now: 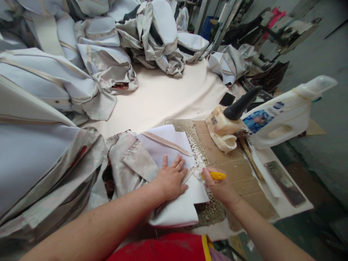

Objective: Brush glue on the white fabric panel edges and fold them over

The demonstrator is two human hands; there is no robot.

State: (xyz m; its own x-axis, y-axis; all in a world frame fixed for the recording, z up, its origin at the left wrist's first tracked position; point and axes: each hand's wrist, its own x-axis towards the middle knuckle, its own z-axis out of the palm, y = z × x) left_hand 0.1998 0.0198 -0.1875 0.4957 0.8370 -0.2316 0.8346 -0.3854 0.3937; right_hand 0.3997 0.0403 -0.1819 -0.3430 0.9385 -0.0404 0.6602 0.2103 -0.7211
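A white fabric piece (176, 212) with a beige strip lies on a speckled, crusted mat (199, 145) in front of me. My left hand (172, 177) presses flat on that fabric with its fingers spread. To its right, my right hand (219, 185) is closed round a yellow-handled tool (217, 175), whose working end reaches toward the fabric's right edge and is too small to make out. Crumpled grey cloth (133, 159) joins the white piece on the left.
Heaps of white and grey sewn pieces (54, 79) fill the left and back. At the right are cardboard (252, 192), a crusted container (221, 127) with a black cone, a white jug (288, 112), a wooden stick (251, 159) and a phone (285, 183).
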